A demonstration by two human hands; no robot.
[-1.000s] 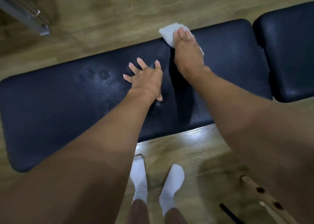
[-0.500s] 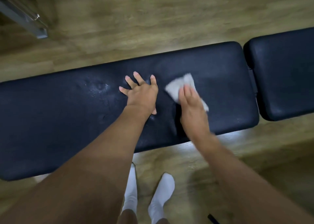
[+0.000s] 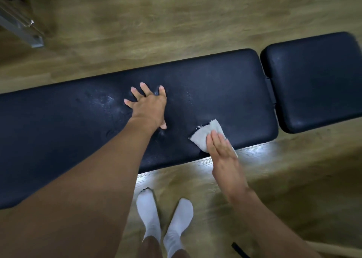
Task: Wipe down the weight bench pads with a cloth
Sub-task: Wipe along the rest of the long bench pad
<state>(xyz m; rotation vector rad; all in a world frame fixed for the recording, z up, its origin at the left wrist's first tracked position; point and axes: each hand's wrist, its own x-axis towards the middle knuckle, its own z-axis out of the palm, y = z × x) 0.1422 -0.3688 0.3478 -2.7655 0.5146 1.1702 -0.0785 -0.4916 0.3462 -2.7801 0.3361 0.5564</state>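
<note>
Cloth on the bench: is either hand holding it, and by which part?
Neither grips it. The right hand presses flat on the near half of the cloth; the left hand rests spread on the long pad.

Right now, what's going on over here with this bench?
A person is wiping a black weight bench. Their right hand presses a grey cloth flat against the long pad, close to its near edge. The left hand rests on the middle of that pad, fingers spread. Neither hand touches the shorter pad to the right. The person stands in white socks on a wooden floor.
</note>
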